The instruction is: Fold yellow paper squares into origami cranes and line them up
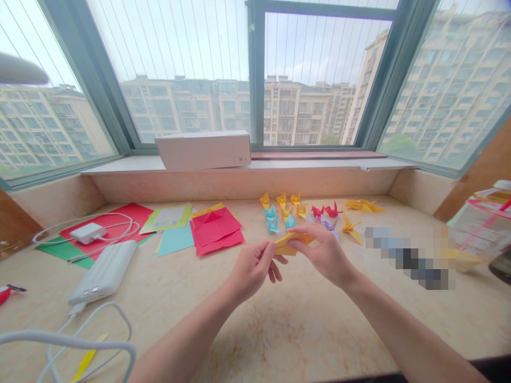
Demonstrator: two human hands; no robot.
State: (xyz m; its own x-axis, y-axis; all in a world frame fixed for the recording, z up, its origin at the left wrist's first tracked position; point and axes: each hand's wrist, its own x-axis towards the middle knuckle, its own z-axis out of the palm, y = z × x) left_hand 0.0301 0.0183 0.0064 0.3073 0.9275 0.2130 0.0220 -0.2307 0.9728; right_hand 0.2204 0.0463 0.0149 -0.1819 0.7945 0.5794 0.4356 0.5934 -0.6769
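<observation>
A folded piece of yellow paper (288, 243) is held between both hands above the marble counter (279, 319). My left hand (252, 268) pinches its left end with thumb and forefinger, the other fingers curled below. My right hand (321, 252) grips its right side, fingers closed over it. Just beyond the hands stand several small folded paper cranes (297, 211) in yellow, blue, red and lilac.
Loose coloured sheets lie at the back left, with red paper (215, 231) on top. A white power bank (104, 271), a charger (88, 233) and cables sit at the left. A white box (203, 150) rests on the window sill. A clear container (485, 223) stands at the right.
</observation>
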